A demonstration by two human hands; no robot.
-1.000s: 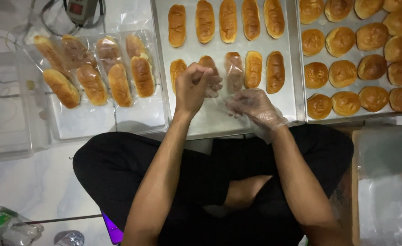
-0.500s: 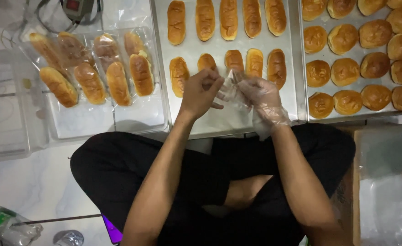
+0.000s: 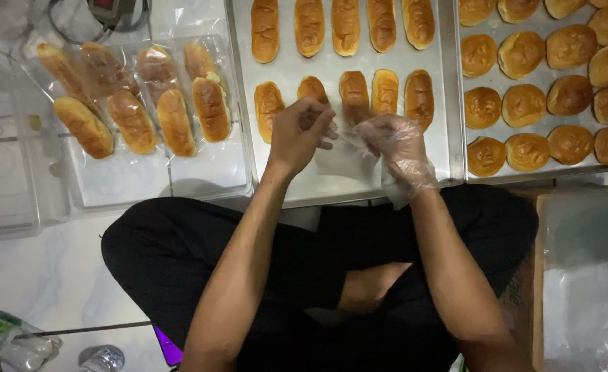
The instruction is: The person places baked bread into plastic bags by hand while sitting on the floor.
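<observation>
Clear plastic bag (image 3: pixel 345 148) is pinched between bare left hand (image 3: pixel 300 134) and gloved right hand (image 3: pixel 397 148), above the bread-roll tray (image 3: pixel 359 182).

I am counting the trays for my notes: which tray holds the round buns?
The tray on the right holds round buns. The middle tray holds long rolls, and the left one has long rolls in clear bags.

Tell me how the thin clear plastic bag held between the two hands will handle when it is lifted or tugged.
The thin clear plastic bag probably hangs limp: it sags in soft folds between the bare left hand and the gloved right hand. It looks very light, being see-through film. It may well slip or cling against the glove, and could tear if tugged hard.
</observation>
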